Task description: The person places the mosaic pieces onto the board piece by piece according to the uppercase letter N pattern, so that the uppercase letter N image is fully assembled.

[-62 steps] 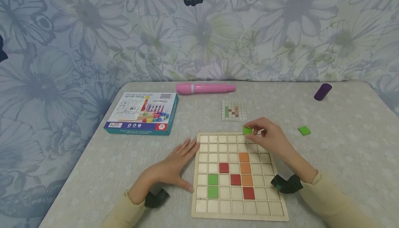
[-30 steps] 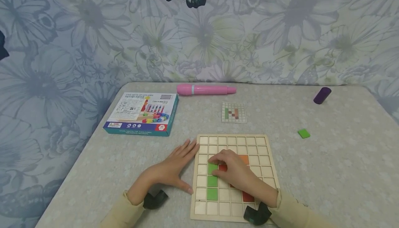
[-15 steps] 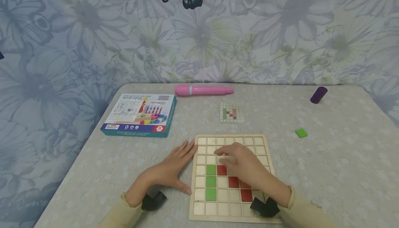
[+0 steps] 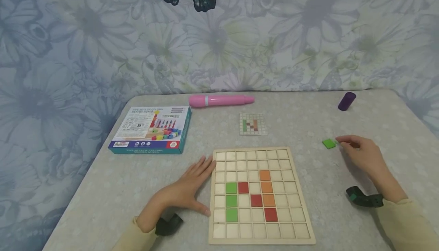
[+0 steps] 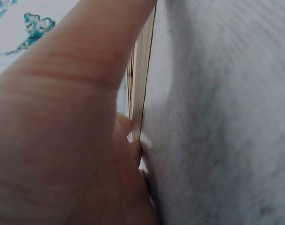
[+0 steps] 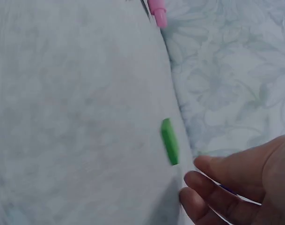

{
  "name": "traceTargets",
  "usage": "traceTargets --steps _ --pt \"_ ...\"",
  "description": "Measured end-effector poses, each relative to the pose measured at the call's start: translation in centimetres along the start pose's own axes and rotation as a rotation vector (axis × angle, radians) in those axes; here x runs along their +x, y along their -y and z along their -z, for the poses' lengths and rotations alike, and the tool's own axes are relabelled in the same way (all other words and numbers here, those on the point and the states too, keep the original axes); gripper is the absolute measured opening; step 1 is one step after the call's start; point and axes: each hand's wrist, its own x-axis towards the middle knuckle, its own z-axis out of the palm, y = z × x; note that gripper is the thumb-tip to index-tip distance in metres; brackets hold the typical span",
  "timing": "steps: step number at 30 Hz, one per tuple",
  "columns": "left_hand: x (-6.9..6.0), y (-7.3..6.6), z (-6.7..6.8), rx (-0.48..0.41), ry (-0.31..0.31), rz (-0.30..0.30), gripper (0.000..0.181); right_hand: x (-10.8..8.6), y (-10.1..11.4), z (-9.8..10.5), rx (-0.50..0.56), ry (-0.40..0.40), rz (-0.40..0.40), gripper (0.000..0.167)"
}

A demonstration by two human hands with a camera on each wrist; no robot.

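Observation:
My left hand (image 4: pixel 183 190) lies with spread, straight fingers against the left edge of a wooden grid board (image 4: pixel 261 241). In the left wrist view its fingertips meet the board's side (image 5: pixel 142 70). Set in the grid are three green tiles (image 4: pixel 231 200) in a column, three orange tiles (image 4: pixel 266 187) in another column, and three red tiles (image 4: pixel 256 200) on a diagonal. My right hand (image 4: pixel 365 157) hovers just right of a loose green tile (image 4: pixel 329 144) on the table, fingers loosely bent and holding nothing. The right wrist view shows a small gap between the fingertips and that tile (image 6: pixel 170 141).
A small card (image 4: pixel 253 124) printed with a coloured grid pattern lies behind the board. Farther back are a pink marker-shaped tube (image 4: pixel 222 100) and a purple cylinder (image 4: pixel 347 101). A flat teal-edged box (image 4: pixel 151 130) sits at the left.
My right hand carried a green tile to the top of the green column and let it go there. It then moved right to the loose green tile. My left hand stayed at the board's edge.

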Motion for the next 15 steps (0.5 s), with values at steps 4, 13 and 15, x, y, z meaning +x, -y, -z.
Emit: traceTargets --steps 4,13,15 --pt "-0.2 -0.1 -0.1 -0.014 -0.008 0.013 0.125 0.5 -0.8 -0.3 0.011 0.033 -0.019 0.041" --pt "-0.2 -0.2 0.0 -0.01 -0.016 -0.01 0.125 0.9 -0.5 -1.5 -0.058 0.029 0.152 0.03" --pt "-0.2 -0.1 0.0 -0.014 -0.017 -0.016 0.124 0.9 -0.3 -1.8 -0.071 0.015 0.164 0.026"
